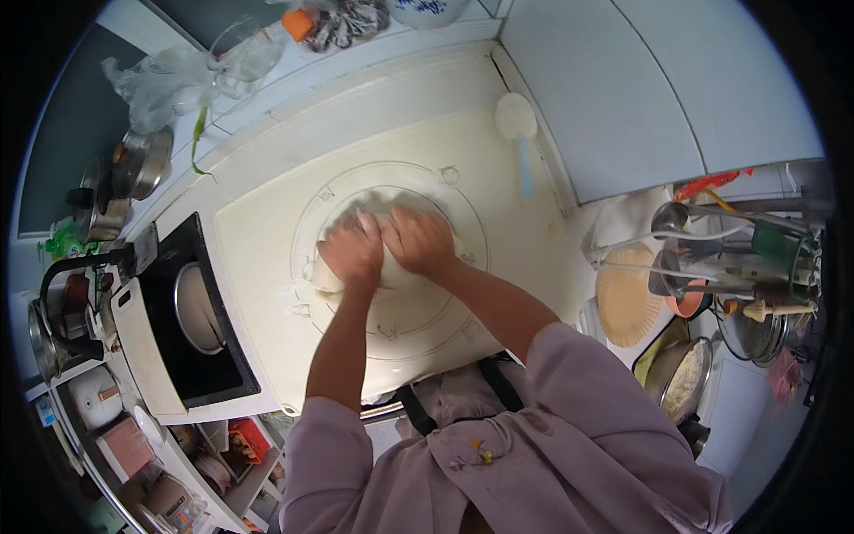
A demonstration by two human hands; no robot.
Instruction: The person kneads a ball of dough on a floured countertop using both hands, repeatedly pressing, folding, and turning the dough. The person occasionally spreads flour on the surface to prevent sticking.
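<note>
A large pale lump of dough (400,270) lies on a cream pastry mat (267,267) marked with printed circles. My left hand (351,245) presses on the dough's left half, fingers pointing away from me. Just to its right, my right hand (418,239) bears down on the same lump, the two hands nearly touching. Both hands are slightly blurred, and neither is wrapped around the dough. The dough's far edge is partly hidden behind my fingers. A white scoop with a light blue handle (526,167) rests at the mat's far right.
Left of the mat is a black sink (153,347) holding a metal basin (199,307). Ladles (670,220) hang at the right above a pleated paper liner (626,297) and a metal bowl of pale flour-like stuff (686,384). Plastic bags (160,87) lie on the far ledge.
</note>
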